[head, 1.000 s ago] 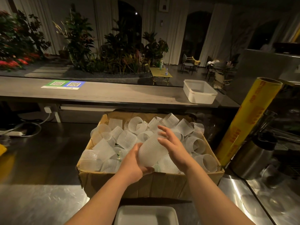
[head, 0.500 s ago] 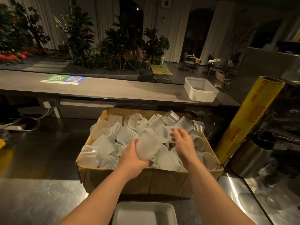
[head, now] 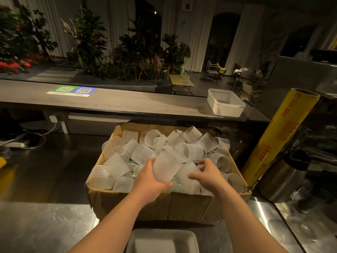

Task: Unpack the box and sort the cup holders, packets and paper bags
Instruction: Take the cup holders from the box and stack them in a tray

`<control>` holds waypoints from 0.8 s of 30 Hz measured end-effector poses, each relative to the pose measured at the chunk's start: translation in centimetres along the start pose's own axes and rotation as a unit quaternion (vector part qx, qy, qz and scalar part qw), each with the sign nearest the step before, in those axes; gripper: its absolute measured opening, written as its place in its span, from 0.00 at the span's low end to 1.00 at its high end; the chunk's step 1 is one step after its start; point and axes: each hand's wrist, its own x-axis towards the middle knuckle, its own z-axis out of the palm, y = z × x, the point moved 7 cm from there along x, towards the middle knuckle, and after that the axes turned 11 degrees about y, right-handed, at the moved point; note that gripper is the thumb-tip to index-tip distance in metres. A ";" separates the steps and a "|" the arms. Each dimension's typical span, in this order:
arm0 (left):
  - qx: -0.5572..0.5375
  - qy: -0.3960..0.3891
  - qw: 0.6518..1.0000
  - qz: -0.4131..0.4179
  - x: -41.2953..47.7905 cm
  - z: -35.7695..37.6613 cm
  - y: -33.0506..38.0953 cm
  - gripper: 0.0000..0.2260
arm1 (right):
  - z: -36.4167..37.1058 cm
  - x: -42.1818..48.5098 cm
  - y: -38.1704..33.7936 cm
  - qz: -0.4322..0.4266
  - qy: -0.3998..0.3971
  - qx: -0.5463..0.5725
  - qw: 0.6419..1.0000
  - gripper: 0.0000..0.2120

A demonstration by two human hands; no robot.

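The QR-code sheet (head: 71, 90) on the far worktop (head: 136, 103) bore no legible words. The box (head: 164, 205) was heaped with cup holders (head: 155, 139), so sorting looked barely begun. The left hand (head: 151, 181) gripped a frosted cup holder (head: 165, 168) above it; the right hand (head: 207, 177) curled round another holder (head: 186, 175) inside. Red print on the yellow roll (head: 279, 137) was unreadable.

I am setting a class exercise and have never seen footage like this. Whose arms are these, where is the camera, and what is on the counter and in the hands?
No machine: these are a person's bare hands, filmed by a camera worn on the head, looking forward and down. On the counter stands a cardboard box full of frosted cup holders. The left hand grips one cup holder; the right hand curls round a second cup holder in the box. A white tray lies nearest.
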 end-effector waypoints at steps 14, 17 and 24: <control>0.019 -0.017 1.000 0.005 -0.2 0.2 0.2 0.41 | -2.5 0.0 -5.8 -0.098 -0.036 0.298 0.949 0.26; 0.032 -0.018 0.999 0.014 -0.2 0.2 0.4 0.40 | -2.6 -0.2 -7.9 -0.192 -0.033 0.168 0.966 0.21; 0.025 -0.025 0.999 0.005 -0.3 0.2 0.2 0.39 | -2.5 -1.1 -10.5 -0.277 -0.075 0.066 0.956 0.22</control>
